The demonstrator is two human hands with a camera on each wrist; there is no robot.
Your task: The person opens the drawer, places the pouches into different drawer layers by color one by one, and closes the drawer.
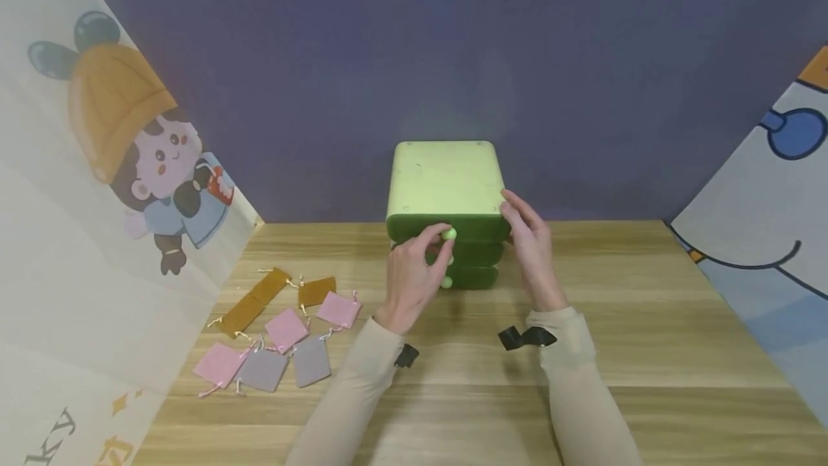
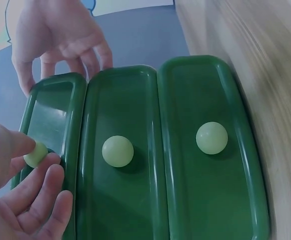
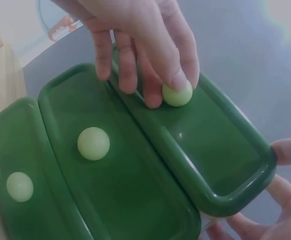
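Observation:
A small drawer cabinet (image 1: 446,175) with a pale green top and three dark green drawer fronts stands against the back wall. My left hand (image 1: 412,279) pinches the round pale green knob (image 1: 449,234) of the top drawer (image 3: 220,160) between thumb and fingers. My right hand (image 1: 532,250) holds the cabinet's right end at the top drawer, thumb and fingers spread about the corner. Below, the middle knob (image 2: 118,151) and the bottom knob (image 2: 212,138) are untouched. Whether the top drawer is pulled out a little, I cannot tell.
On the left of the wooden table (image 1: 647,351) lie several drawstring pouches: brown (image 1: 255,302), pink (image 1: 287,329) and grey (image 1: 312,362). A dark blue wall (image 1: 550,92) rises behind the cabinet, and printed side panels (image 1: 77,250) border the table.

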